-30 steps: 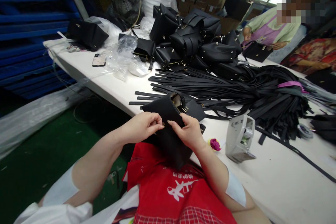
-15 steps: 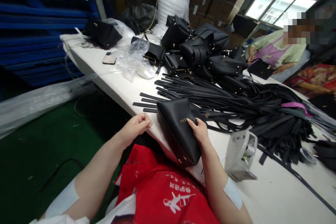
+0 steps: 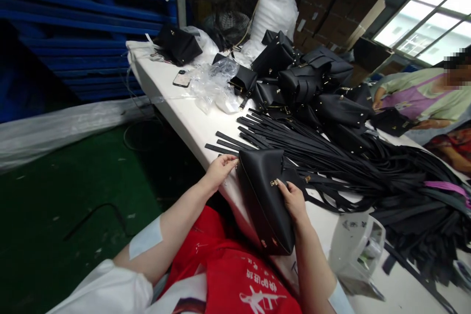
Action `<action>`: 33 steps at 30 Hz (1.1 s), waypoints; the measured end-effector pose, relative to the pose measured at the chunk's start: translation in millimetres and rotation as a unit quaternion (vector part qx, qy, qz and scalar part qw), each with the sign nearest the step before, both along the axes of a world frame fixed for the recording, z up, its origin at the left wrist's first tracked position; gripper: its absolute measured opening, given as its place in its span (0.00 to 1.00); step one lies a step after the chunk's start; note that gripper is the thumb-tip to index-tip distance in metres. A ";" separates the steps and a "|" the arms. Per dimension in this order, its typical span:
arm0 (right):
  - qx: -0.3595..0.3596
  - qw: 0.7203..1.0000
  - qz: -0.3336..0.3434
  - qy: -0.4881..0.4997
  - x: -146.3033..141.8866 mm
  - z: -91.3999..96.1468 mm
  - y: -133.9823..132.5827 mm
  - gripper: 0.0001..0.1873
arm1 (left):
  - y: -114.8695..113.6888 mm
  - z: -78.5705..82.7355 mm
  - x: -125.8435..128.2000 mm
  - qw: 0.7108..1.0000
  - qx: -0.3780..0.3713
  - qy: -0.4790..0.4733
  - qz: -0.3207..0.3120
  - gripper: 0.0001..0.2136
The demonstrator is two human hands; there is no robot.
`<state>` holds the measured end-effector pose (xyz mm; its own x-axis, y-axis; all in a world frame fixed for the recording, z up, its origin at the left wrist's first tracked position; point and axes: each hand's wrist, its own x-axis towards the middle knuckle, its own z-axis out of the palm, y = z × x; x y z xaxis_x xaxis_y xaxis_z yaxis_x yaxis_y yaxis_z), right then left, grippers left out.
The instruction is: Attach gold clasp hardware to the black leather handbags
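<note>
A black leather handbag (image 3: 264, 196) with small gold hardware leans over the near edge of the white table (image 3: 176, 103), bottom toward my lap. My right hand (image 3: 293, 199) grips its right side, fingers curled on the leather. My left hand (image 3: 221, 170) sits at the table edge by the bag's upper left corner, fingertips pinched together at the bag's rim near a loose black strap (image 3: 221, 149). What the pinch holds is too small to make out.
A large heap of black straps (image 3: 368, 167) covers the table's middle. Finished black bags (image 3: 301, 78) pile at the back with clear plastic wrap (image 3: 211, 83) and a phone (image 3: 181, 78). A white tape dispenser (image 3: 358, 250) stands right. Another person (image 3: 423, 100) works opposite.
My view has swung left. My right hand turned the bag onto its side and kept hold; my left hand let go, then reached forward to the bag's upper corner at the table edge.
</note>
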<state>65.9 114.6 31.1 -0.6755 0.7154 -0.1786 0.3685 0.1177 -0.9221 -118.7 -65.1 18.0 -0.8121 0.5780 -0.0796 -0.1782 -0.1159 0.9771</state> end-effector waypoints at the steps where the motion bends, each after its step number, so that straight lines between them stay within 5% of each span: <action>1: -0.010 1.000 -0.001 0.004 -0.4 -0.3 -0.2 0.26 | 2.4 -1.2 -0.5 1.000 0.012 -0.012 -0.005 0.17; 14: 0.009 1.000 -0.005 -0.022 -2.0 1.7 -0.9 0.27 | 0.1 -8.4 -13.4 0.995 0.033 -0.040 -0.087 0.21; 23: -0.014 1.000 -0.010 -0.018 -1.2 -1.1 0.3 0.26 | -17.0 -16.3 -11.7 0.988 -0.105 0.114 0.008 0.05; 33: -0.017 1.000 -0.014 -0.003 -1.2 -0.4 -1.2 0.25 | 2.3 -12.9 -14.5 0.952 -0.226 0.207 -0.026 0.05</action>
